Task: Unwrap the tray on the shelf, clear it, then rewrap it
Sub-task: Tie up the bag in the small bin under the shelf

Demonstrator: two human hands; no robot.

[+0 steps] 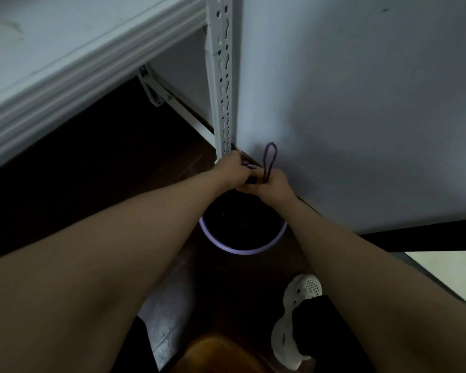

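Observation:
No tray shows in this view. Both my arms reach down over a round bin with a lilac rim [243,250] and a black bag [240,219] inside it. My left hand [232,171] grips the gathered top of the bag at the bin's far edge. Beside it and touching it, my right hand [275,184] holds a purple drawstring loop [270,159] that stands up above its fingers. What lies inside the bag is too dark to make out.
A white shelf board [51,49] runs across the upper left, with its perforated metal post [223,76] just behind the bin. A pale wall [361,103] fills the right side. My white shoe [293,319] stands on the dark floor near the bin.

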